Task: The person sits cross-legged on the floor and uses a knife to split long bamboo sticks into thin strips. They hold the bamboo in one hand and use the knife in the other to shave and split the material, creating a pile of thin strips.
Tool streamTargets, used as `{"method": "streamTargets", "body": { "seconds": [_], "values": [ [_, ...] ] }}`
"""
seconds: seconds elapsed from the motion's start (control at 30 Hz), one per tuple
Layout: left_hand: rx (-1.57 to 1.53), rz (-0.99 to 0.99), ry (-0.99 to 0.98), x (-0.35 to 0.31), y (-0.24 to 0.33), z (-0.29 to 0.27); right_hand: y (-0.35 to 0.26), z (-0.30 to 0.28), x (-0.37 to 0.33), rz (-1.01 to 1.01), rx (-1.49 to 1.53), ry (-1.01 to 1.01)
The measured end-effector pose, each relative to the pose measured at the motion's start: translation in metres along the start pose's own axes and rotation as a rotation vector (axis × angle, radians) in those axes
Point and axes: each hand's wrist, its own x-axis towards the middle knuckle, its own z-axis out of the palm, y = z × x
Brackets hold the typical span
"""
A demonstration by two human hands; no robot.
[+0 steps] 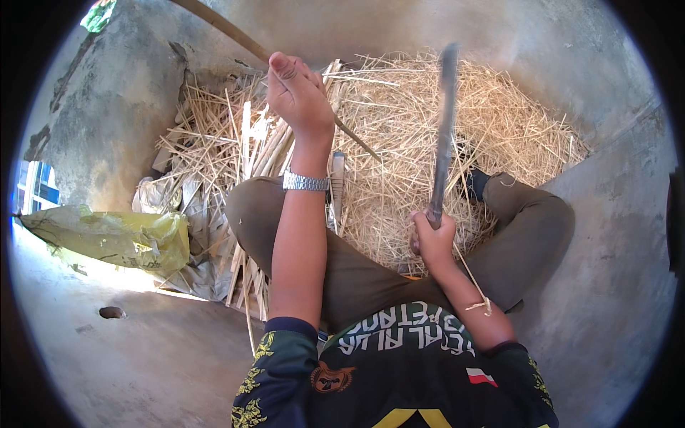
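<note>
A crumpled yellow plastic sack [146,239] lies toward the left edge of the concrete [78,371], near a hole [112,312].

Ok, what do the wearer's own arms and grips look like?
The left grip and right grip are ungloved. A silver linked band circles the left wrist; none shows on the right. The left sleeve and right sleeve are short and dark, with yellow leafy patterns.

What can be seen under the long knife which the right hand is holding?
Loose straw shows along both sides of the long knife, held in the right hand. The strip directly beneath it is covered, so I cannot tell what lies there.
</note>
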Motion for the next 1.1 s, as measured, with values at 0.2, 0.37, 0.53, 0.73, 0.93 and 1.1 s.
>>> {"method": "streamTargets", "body": {
  "seconds": [0.2, 0.37, 0.53, 0.73, 0.93, 1.1],
  "values": [
    [0.076, 0.016, -0.037, -0.005, -0.002, 0.013, 0.040, 0.005, -0.007, -0.020, -0.250, -0.151],
    [0.059, -0.021, -0.054, -0.001, 0.000, 0.005, 0.027, 0.002, -0.006, 0.086, -0.497, -0.216],
    [0.049, -0.001, -0.046, -0.002, 0.002, 0.000, -0.004, 0.007, -0.019, -0.159, -0.355, -0.141],
    [0.069, 0.025, -0.074, -0.005, 0.001, 0.004, 0.029, 0.005, 0.002, -0.108, -0.243, -0.176],
    [0.061, -0.011, -0.042, -0.004, 0.001, 0.001, 0.029, -0.006, 0.022, 0.470, -0.176, -0.185],
    [0.035, -0.055, -0.052, 0.002, 0.002, -0.009, 0.006, -0.006, 0.005, 0.091, -0.211, -0.081]
  ]
}}
